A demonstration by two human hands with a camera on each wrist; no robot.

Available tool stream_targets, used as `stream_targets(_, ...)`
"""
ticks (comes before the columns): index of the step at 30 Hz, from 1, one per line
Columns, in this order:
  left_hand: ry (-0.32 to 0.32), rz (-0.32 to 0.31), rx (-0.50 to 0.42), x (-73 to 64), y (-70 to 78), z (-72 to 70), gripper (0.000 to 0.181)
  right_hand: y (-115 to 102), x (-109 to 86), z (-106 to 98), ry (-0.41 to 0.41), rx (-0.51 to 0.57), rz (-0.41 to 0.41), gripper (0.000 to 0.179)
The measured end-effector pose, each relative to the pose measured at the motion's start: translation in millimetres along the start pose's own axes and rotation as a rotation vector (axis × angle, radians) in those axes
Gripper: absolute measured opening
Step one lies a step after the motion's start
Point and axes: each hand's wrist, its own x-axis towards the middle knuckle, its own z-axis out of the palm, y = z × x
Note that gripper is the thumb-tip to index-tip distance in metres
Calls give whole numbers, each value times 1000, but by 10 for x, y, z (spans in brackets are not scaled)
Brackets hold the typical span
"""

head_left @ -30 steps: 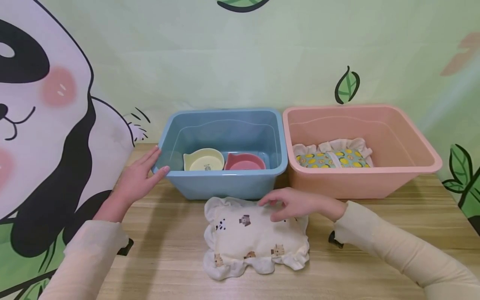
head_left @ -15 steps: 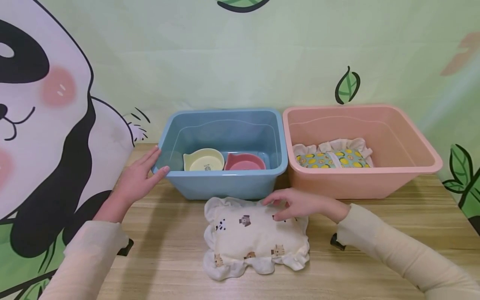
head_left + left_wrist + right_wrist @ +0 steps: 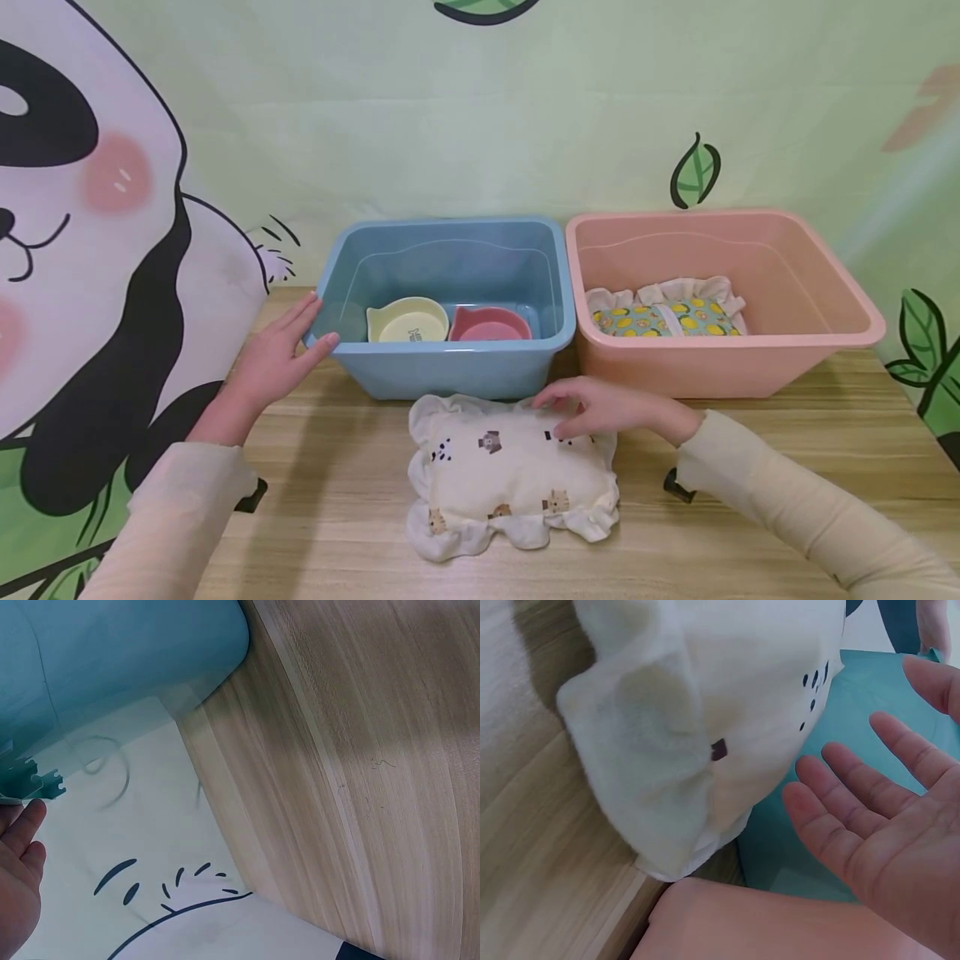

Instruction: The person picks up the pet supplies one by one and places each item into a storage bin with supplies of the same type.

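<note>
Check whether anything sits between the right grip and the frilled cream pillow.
Nothing visible does: the right grip hovers over the frilled cream pillow, and the blue bin stands beyond it, not between.

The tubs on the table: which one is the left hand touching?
The blue tub: the left hand touches its left end. The pink tub stands on the other side, away from that hand.

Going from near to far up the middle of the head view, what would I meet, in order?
Light wood-grain tabletop → cream fabric pillow with frilled edges and small animal prints → blue rectangular plastic bin, front wall first → round pink dish inside it → pale green printed backdrop.
</note>
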Motion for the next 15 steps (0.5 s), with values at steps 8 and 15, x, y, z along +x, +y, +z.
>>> stream_targets(8, 10, 5, -8, -3, -3, 8, 70, 78, 8, 3, 12, -5, 10, 41)
stream_targets(15, 9, -1, -9, 3, -6, 11, 71, 96, 8, -5, 16, 18, 25, 41)
